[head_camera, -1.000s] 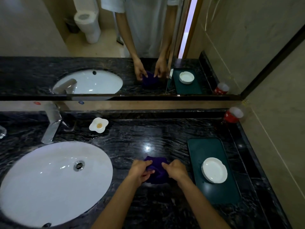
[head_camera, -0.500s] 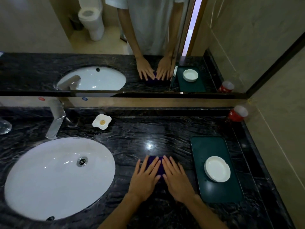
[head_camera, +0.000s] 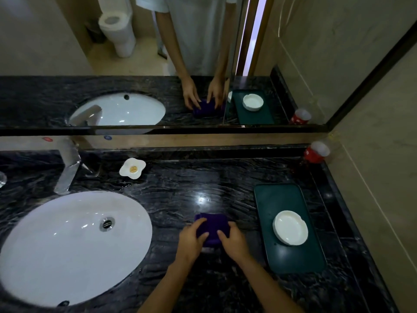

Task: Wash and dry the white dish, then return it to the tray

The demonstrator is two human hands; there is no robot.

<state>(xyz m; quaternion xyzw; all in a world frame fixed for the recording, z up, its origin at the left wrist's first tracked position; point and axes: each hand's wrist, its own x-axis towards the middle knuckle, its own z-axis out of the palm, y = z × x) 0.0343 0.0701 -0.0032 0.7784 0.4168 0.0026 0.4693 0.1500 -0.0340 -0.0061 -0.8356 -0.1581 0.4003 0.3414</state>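
Two hands rest on a small purple cloth (head_camera: 212, 227) that lies folded on the dark, shiny surface (head_camera: 180, 188). The left hand (head_camera: 191, 239) holds the cloth's left side, with its fingers curled over the edge and its grip closed on the cloth. The right hand (head_camera: 232, 240) holds the right side the same way, and its thumb presses on top. The white dish (head_camera: 290, 227) sits on the green tray (head_camera: 279, 197), near the tray's middle, to the right of the hands. No hand touches the dish. The tray lies flat on the surface, close to the wall. A big white sink (head_camera: 67, 245) is on the left, with a silver tap (head_camera: 67, 168) behind it. A little egg-shaped holder (head_camera: 132, 168) sits beside the tap. A red cup (head_camera: 316, 152) lies tipped in the far right corner. The mirror (head_camera: 158, 64) shows it all again.
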